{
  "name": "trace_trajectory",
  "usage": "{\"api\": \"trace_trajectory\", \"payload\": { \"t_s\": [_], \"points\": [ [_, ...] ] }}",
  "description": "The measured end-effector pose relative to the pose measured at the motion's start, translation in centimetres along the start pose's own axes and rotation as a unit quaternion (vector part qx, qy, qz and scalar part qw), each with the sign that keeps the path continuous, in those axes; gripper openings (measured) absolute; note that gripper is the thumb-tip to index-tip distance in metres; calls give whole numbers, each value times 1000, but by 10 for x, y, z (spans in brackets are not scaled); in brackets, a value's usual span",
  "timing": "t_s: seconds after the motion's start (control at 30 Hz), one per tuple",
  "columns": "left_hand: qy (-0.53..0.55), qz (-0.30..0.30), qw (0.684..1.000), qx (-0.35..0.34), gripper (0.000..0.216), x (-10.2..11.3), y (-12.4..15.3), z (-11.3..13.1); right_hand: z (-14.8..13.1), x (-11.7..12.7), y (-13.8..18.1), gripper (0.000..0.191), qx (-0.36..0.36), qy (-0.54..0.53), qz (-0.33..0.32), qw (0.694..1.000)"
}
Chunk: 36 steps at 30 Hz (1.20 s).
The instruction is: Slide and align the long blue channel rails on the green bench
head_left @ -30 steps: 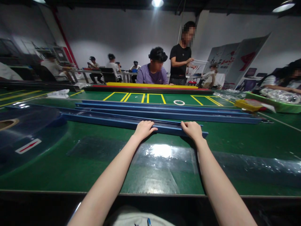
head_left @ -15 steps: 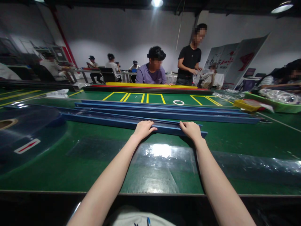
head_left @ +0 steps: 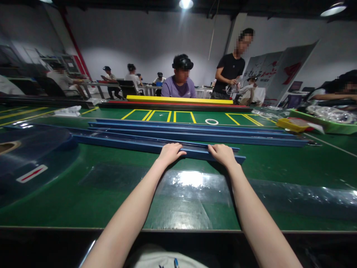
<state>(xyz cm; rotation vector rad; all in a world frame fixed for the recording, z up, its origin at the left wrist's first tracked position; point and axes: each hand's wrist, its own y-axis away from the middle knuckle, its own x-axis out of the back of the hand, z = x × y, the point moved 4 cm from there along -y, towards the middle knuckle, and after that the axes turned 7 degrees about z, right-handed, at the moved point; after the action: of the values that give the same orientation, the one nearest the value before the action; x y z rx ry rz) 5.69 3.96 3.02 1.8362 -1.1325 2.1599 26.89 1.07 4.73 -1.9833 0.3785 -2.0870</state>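
A long blue channel strip (head_left: 125,143) lies slantwise on the green table, its right end nearest me. My left hand (head_left: 170,153) is closed over its near side, thumb along the outer wall and fingertips over the inside. Farther right, close to the strip's end, my right hand (head_left: 223,154) grips the same strip with its fingers bent over the edge. Inside the channel shows a clear, shiny film. Just behind lies a second blue channel (head_left: 200,134), untouched. In front of my hands, a flat band of clear plastic (head_left: 192,186) reflects the lamp.
A big roll of clear film (head_left: 55,149) lies at the left. A white ring (head_left: 211,121), a yellow tray (head_left: 291,124) and a green tray (head_left: 334,128) are farther back. Yellow strips (head_left: 178,99) lie before a person in purple (head_left: 178,87); another person stands behind.
My right hand has slid a little left along the blue channel, toward my left hand, which stays put. Across the table, the yellow strip has tilted and the standing person has shifted right.
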Motion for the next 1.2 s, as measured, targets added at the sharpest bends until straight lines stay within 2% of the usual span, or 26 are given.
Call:
{"api": "trace_trajectory", "payload": {
  "t_s": [0.17,0.43,0.63,0.87,1.0,1.13,1.2],
  "points": [
    [-1,0,1000,-7,34,1,0,1,-19,1,1,53,69,-39,-13,997],
    [15,-7,1000,-10,30,-2,-1,0,-23,0,2,53,75,-48,-18,996],
    [15,-10,1000,-2,31,-3,-1,-1,-35,-1,3,50,120,-44,-21,992],
    [9,-3,1000,-3,32,-2,-1,0,-35,-1,3,50,112,-52,-17,992],
    [-10,6,1000,0,35,-1,0,1,-38,-2,3,43,123,-53,22,991],
    [-24,12,1000,7,38,-1,1,2,-42,-3,1,33,90,-57,97,990],
    [-30,14,999,4,38,-1,1,2,-45,-6,0,33,82,-61,112,988]
  ]
}}
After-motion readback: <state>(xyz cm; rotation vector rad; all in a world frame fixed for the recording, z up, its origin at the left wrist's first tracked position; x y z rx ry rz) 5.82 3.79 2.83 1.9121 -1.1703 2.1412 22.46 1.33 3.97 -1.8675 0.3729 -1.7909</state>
